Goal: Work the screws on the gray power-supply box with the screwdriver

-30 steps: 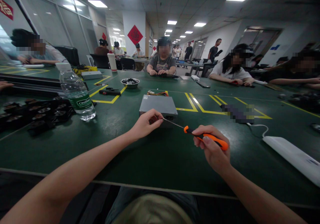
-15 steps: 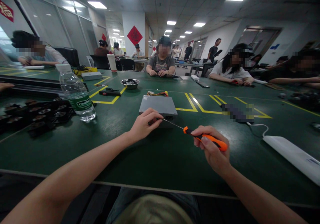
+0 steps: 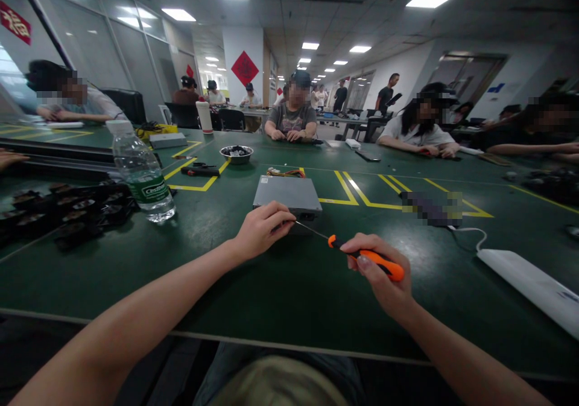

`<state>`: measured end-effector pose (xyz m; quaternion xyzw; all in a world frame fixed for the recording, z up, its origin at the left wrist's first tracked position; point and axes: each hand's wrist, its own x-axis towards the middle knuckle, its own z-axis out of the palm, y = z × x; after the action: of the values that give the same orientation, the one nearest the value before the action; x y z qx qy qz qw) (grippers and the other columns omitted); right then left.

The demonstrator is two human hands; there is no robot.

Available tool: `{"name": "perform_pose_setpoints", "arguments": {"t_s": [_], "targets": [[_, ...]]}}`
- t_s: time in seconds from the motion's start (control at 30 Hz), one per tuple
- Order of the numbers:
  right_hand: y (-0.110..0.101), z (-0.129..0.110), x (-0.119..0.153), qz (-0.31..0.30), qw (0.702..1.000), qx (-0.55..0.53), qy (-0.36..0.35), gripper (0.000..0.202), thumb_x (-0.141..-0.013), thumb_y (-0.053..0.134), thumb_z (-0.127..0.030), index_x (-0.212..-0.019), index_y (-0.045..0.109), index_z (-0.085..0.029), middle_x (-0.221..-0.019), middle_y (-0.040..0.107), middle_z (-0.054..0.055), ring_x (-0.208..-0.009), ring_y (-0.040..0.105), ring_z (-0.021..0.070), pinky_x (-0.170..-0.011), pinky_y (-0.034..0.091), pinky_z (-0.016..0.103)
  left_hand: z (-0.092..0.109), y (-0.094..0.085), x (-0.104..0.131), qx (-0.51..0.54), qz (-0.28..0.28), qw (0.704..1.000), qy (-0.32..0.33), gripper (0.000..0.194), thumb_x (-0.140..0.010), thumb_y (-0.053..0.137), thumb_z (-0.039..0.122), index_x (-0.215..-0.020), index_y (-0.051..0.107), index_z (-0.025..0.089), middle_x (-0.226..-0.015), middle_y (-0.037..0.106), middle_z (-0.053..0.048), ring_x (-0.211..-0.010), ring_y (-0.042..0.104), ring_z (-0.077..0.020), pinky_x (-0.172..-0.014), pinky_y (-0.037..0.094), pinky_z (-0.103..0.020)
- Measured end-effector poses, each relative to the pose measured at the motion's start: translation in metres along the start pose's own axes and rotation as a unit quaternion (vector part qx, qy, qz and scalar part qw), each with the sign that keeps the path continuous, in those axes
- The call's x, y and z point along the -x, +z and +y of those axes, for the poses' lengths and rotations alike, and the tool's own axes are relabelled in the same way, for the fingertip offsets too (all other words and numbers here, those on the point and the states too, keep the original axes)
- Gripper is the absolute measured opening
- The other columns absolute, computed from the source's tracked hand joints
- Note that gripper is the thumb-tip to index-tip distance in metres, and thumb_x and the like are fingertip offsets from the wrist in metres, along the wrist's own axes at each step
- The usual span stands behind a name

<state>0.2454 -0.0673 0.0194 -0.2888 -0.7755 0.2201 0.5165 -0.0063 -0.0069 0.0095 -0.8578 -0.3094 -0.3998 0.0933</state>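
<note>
My right hand [image 3: 382,273] is closed round the orange and black handle of a screwdriver [image 3: 366,256]. Its thin shaft points left and slightly up, with the tip at the fingertips of my left hand [image 3: 266,228]. Those fingers are pinched together before the near face of a grey metal computer power supply [image 3: 289,192]; whether they hold something small is hidden. The power supply lies flat on the green table, a dark socket showing on its near side and coloured wires [image 3: 284,172] behind it.
Left of my hands stand a water bottle [image 3: 145,177] and a pile of black parts [image 3: 67,210]. Beyond are a metal bowl [image 3: 236,154] and a black tool [image 3: 200,169]. A white device with a cable [image 3: 525,279] lies at right. Several people sit around the table.
The screwdriver handle and my right hand have shifted slightly left. My left hand keeps its place at the power supply, its fingers a little closer together. The view has tilted slightly.
</note>
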Motion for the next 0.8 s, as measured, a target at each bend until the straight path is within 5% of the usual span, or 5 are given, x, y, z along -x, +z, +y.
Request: {"name": "perform_pose_setpoints", "arguments": {"t_s": [0.27, 0.5, 0.8], "targets": [[0.0004, -0.0055, -0.0014, -0.026, 0.998, 0.047, -0.03, 0.015, -0.083, 0.047, -0.021, -0.09, 0.06, -0.021, -0.074, 0.059, 0.001, -0.055, 0.052, 0.011, -0.05, 0.041, 0.024, -0.0036, -0.0012, 0.0006, -0.101, -0.012, 0.994, 0.046, 0.018, -0.088, 0.044, 0.024, -0.097, 0.059, 0.021, -0.095, 0.062, -0.005, -0.081, 0.058, -0.0125, -0.071, 0.043, -0.025], [0.0027, -0.0084, -0.0033, -0.088, 0.981, 0.106, -0.138, 0.023, -0.076, 0.051, -0.014, -0.097, 0.056, -0.021, -0.068, 0.056, -0.001, -0.055, 0.05, 0.0109, -0.051, 0.041, 0.024, -0.0037, -0.0016, 0.0001, -0.147, -0.041, 0.983, 0.105, 0.019, -0.089, 0.042, 0.022, -0.098, 0.058, 0.02, -0.096, 0.064, -0.005, -0.08, 0.058, -0.0135, -0.069, 0.042, -0.027], [0.0015, -0.0095, -0.0056, -0.076, 0.941, 0.227, -0.241, 0.025, -0.07, 0.053, -0.015, -0.094, 0.057, -0.022, -0.063, 0.058, -0.001, -0.05, 0.052, 0.0112, -0.048, 0.041, 0.024, 0.001, 0.0064, 0.0005, -0.097, 0.006, 0.995, 0.039, 0.026, -0.089, 0.044, 0.024, -0.113, 0.053, 0.02, -0.098, 0.061, -0.006, -0.087, 0.059, -0.0159, -0.075, 0.045, -0.029]]}}
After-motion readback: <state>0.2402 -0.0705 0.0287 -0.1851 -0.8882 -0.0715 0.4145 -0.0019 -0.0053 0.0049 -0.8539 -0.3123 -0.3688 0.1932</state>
